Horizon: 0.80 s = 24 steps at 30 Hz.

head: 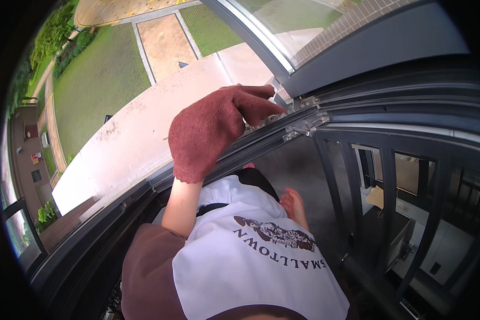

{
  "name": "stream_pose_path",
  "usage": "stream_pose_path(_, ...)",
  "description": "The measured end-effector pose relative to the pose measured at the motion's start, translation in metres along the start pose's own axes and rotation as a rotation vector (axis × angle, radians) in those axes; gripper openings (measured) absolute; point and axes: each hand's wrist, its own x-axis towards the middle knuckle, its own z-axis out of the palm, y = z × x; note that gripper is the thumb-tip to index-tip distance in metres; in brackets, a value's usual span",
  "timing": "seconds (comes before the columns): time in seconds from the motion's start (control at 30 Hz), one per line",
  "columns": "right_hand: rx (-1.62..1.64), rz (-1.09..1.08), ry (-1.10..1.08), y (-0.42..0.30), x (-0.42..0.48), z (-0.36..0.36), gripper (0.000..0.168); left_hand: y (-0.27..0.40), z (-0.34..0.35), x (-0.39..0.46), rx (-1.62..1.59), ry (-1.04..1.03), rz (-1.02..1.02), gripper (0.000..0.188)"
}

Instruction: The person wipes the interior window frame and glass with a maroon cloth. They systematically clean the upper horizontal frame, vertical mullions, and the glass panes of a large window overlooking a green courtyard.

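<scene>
A reddish-brown fabric mitt [208,128] covers my left hand [214,124] down to the wrist, so the fingers inside are hidden. Its loose, folded tips lie over the metal hinge [278,117] on the dark window frame [240,145], near the lower corner of the outward-opened glass sash [290,60]. Whether the left hand grips anything under the fabric cannot be made out. My right hand [294,204] is bare and hangs beside my body, its fingers slightly apart and nothing seen in it.
A barred dark inner sash [354,176] stands at my right, with a metal latch fitting [304,131] at its corner. Beyond the sill lie a pale ledge [144,132], lawn [100,76] and paving [164,44] far below. My printed white shirt front [248,256] is close to the frame.
</scene>
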Motion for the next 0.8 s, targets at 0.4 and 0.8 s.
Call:
stream_pose_path(0.4, -0.270, -0.014, 0.010, -0.024, 0.004, 0.022, 0.023, -0.059, 0.039, -0.004, -0.717, -0.082, -0.304, 0.020)
stream_pose_path(0.8, -0.290, -0.063, -0.048, -0.019, 0.010, 0.019, 0.023, -0.060, 0.039, -0.001, -0.949, -0.115, -0.389, 0.025)
